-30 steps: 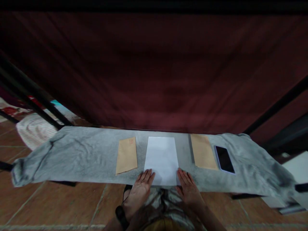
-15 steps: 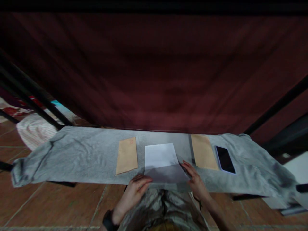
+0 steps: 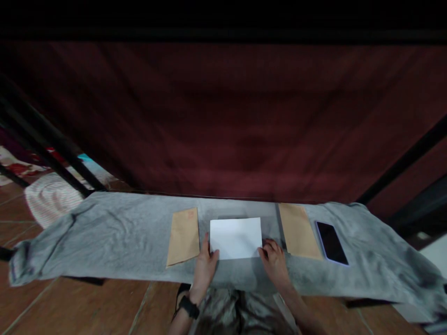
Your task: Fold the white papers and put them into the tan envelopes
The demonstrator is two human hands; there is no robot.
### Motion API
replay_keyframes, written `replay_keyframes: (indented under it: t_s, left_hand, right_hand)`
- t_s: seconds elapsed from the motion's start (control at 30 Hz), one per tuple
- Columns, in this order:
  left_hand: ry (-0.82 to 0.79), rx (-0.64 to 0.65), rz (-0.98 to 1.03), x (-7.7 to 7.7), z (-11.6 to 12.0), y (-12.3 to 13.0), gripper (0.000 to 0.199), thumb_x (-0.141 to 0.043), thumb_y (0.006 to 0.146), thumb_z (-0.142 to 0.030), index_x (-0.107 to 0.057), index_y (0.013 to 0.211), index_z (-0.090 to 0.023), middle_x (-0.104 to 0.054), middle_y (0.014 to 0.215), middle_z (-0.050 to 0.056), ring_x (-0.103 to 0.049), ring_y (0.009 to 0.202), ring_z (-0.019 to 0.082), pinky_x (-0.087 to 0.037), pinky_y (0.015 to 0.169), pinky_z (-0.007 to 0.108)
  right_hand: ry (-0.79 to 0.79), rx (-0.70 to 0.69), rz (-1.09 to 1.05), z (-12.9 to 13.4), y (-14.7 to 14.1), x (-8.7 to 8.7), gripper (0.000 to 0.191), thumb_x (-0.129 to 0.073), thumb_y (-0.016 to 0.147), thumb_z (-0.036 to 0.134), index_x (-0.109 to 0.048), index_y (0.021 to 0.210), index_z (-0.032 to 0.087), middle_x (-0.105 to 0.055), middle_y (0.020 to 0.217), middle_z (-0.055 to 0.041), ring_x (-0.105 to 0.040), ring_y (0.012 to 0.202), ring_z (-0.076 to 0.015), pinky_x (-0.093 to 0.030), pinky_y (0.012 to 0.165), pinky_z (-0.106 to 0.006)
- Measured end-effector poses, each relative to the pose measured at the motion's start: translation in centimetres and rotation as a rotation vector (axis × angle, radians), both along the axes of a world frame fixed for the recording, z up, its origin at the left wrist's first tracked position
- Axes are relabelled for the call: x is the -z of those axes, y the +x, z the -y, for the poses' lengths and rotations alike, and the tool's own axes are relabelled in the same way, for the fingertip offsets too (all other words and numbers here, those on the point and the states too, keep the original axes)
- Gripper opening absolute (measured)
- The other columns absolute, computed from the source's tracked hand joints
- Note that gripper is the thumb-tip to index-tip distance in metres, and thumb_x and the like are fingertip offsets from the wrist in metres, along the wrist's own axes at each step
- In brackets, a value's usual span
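Observation:
White paper [image 3: 235, 238], folded over into a wide rectangle, lies on the grey cloth in front of me. At its lower left corner is my left hand [image 3: 206, 263], thumb on the paper's edge and index finger stretched along the side. My right hand [image 3: 274, 259] pinches the lower right corner with curled fingers. Left of the paper rests a brown envelope [image 3: 183, 236] with a small reddish mark near its top. To the right lies another brown envelope [image 3: 301, 231], and beside it a phone [image 3: 331, 243] with a dark screen and pale purple edge.
The grey cloth [image 3: 115, 237] covers a long narrow surface. A dark red curtain [image 3: 244, 125] hangs behind it. Black bars [image 3: 401, 160] stand at both sides. A striped cloth [image 3: 54, 195] is at the left, over the tiled floor [image 3: 118, 302].
The paper's near part, lifted before, is now folded over the rest, making a shorter rectangle. Both hands have moved to its lower corners. The camera view has shifted slightly.

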State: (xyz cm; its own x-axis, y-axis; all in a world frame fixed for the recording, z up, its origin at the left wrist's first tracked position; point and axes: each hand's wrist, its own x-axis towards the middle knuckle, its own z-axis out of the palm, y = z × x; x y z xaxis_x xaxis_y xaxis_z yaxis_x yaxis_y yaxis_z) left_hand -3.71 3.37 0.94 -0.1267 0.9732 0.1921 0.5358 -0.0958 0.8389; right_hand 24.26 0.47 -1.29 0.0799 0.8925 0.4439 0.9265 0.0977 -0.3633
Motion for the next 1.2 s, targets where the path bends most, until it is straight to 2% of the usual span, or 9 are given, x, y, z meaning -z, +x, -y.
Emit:
replay_keyframes:
  t_s: [0.17,0.3,0.43,0.53,0.6,0.8,0.9,1.07,1.2]
  left_hand:
    - [0.012,-0.008,-0.234,0.1,0.2,0.5,0.071,-0.048,0.087,-0.017,-0.030,0.156,-0.015,-0.065,0.129,0.014,-0.066,0.117,0.026,-0.054,0.099,0.040]
    - [0.106,-0.032,-0.495,-0.4,0.8,1.8,0.067,-0.043,0.092,-0.015,-0.030,0.158,-0.019,-0.054,0.146,0.016,-0.060,0.124,0.030,-0.051,0.103,0.047]
    - [0.176,0.025,-0.699,-0.1,0.2,4.7,0.063,-0.040,0.096,-0.019,-0.031,0.159,-0.020,-0.031,0.165,0.015,-0.034,0.148,0.037,-0.034,0.116,0.060]
    - [0.093,0.126,-0.747,0.6,-1.3,6.4,0.059,-0.040,0.096,-0.022,-0.039,0.155,-0.019,-0.033,0.164,0.012,-0.027,0.152,0.033,-0.027,0.121,0.057]
    - [0.056,0.139,-0.763,1.2,-2.2,6.6,0.058,-0.041,0.097,-0.022,-0.042,0.154,-0.018,-0.037,0.162,0.013,-0.029,0.152,0.031,-0.028,0.121,0.054]
    - [0.131,0.065,-0.763,2.4,-2.7,5.1,0.061,-0.036,0.099,-0.026,-0.029,0.159,-0.017,-0.040,0.160,0.012,-0.033,0.151,0.025,-0.031,0.121,0.049]
    - [0.119,0.003,-0.744,2.3,-2.3,4.5,0.062,-0.035,0.100,-0.030,-0.028,0.160,-0.014,-0.040,0.160,0.015,-0.034,0.150,0.027,-0.031,0.121,0.050]
    - [0.121,-0.035,-0.732,2.1,-2.1,4.2,0.062,-0.034,0.102,-0.034,-0.029,0.158,-0.009,-0.039,0.159,0.019,-0.035,0.149,0.031,-0.033,0.120,0.052]
    - [0.108,-0.043,-0.730,1.7,-2.0,4.4,0.062,-0.034,0.102,-0.034,-0.029,0.158,-0.008,-0.038,0.160,0.020,-0.034,0.150,0.031,-0.031,0.121,0.053]
  right_hand:
    - [0.020,0.058,0.017,0.8,-0.5,0.7,0.028,-0.043,0.100,0.033,-0.068,0.096,0.023,-0.067,0.116,-0.0137,-0.060,0.115,-0.0311,-0.048,0.097,-0.048]
    - [0.086,0.099,-0.012,0.5,-1.4,0.6,0.035,-0.039,0.102,0.035,-0.064,0.119,0.018,-0.060,0.134,-0.0188,-0.049,0.132,-0.0361,-0.045,0.103,-0.055]
    - [0.055,-0.054,-0.073,-1.7,-4.8,-0.5,0.049,-0.034,0.104,0.038,-0.049,0.146,0.017,-0.045,0.155,-0.0155,-0.038,0.145,-0.0306,-0.041,0.112,-0.052]
    - [-0.083,-0.202,0.001,-3.9,-7.5,-1.1,0.050,-0.031,0.105,0.033,-0.048,0.149,0.019,-0.046,0.157,-0.0106,-0.040,0.146,-0.0242,-0.036,0.117,-0.045]
    - [-0.142,-0.220,0.076,-4.8,-8.3,-1.1,0.049,-0.030,0.106,0.031,-0.049,0.149,0.020,-0.047,0.157,-0.0101,-0.040,0.146,-0.0240,-0.033,0.119,-0.046]
    - [-0.126,-0.126,0.184,-5.1,-6.3,0.4,0.053,-0.035,0.105,0.037,-0.041,0.154,0.017,-0.037,0.161,-0.0167,-0.038,0.147,-0.0302,-0.031,0.117,-0.056]
    - [-0.093,-0.061,0.194,-4.4,-4.8,1.1,0.055,-0.033,0.106,0.037,-0.038,0.155,0.012,-0.039,0.159,-0.0204,-0.040,0.145,-0.0316,-0.031,0.116,-0.056]
    - [-0.018,-0.013,0.209,-2.4,-1.9,1.9,0.059,-0.033,0.106,0.041,-0.034,0.156,0.010,-0.046,0.155,-0.0206,-0.042,0.143,-0.0322,-0.030,0.117,-0.055]
    - [0.013,0.084,0.167,-1.7,-1.6,1.4,0.061,-0.034,0.106,0.042,-0.036,0.154,0.005,-0.044,0.155,-0.0234,-0.041,0.144,-0.0347,-0.029,0.118,-0.055]
